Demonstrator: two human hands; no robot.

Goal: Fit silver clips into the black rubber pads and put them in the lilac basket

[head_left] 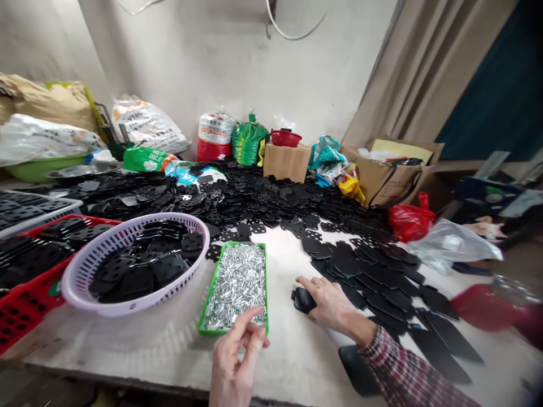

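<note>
- The person's left hand (233, 356), at bottom centre, pinches thumb and fingertips narrowly together; whether anything sits in the pinch cannot be told.
- The right hand (331, 305), at lower right, in a red plaid sleeve (407, 373), closes around a small rounded black plastic piece (302, 300).
- A narrow green plastic tray (211, 288) heaped with short silver metal pins (235, 288) lies at centre, just above the left hand.
- Left of it, a round lilac slotted plastic basket (98, 265) holds flat black perforated plates (127, 282), beside a red plastic crate (42, 294).
- More plates spread across the pale table top (292, 362).
- Along the far wall, upper centre, stand a white woven sack (146, 127) and a brown cardboard box (286, 163).
</note>
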